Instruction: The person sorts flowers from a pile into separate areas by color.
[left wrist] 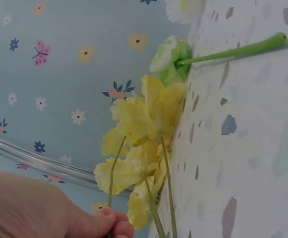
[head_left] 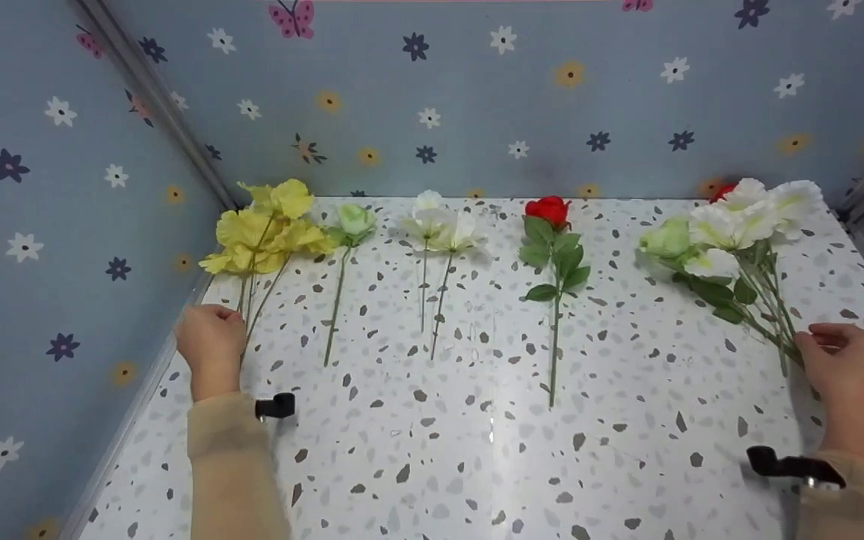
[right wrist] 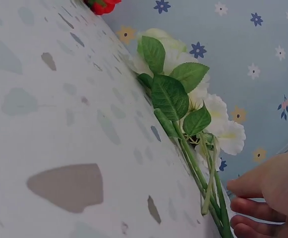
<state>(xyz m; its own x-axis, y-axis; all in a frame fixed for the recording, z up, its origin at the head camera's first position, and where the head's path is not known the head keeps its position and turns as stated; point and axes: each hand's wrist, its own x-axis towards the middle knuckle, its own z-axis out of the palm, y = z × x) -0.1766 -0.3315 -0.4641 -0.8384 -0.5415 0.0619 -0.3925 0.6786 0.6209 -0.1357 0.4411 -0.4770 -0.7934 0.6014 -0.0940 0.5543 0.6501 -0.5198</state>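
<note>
At the left, my left hand [head_left: 212,337] pinches the thin stem of a yellow flower [left wrist: 121,168] between thumb and fingertips. More yellow flowers [head_left: 248,240] lie with it, their stems beside the fingers. On the right, my right hand [head_left: 850,367] is at the lower stems of a bunch of white flowers [head_left: 736,214]. Its fingers are loosely bent, with the thumb tip right beside the green stems [right wrist: 210,193] and no stem pinched. That bunch also has a pale green rose [head_left: 667,240], dark leaves [right wrist: 171,96] and a bit of red bloom behind.
Between the hands, a pale green rose [head_left: 355,221], two white flowers [head_left: 451,232] and a red rose [head_left: 548,212] lie in a row on the speckled tabletop [head_left: 477,450]. Blue flower-patterned panels [head_left: 469,90] stand along the back and sides.
</note>
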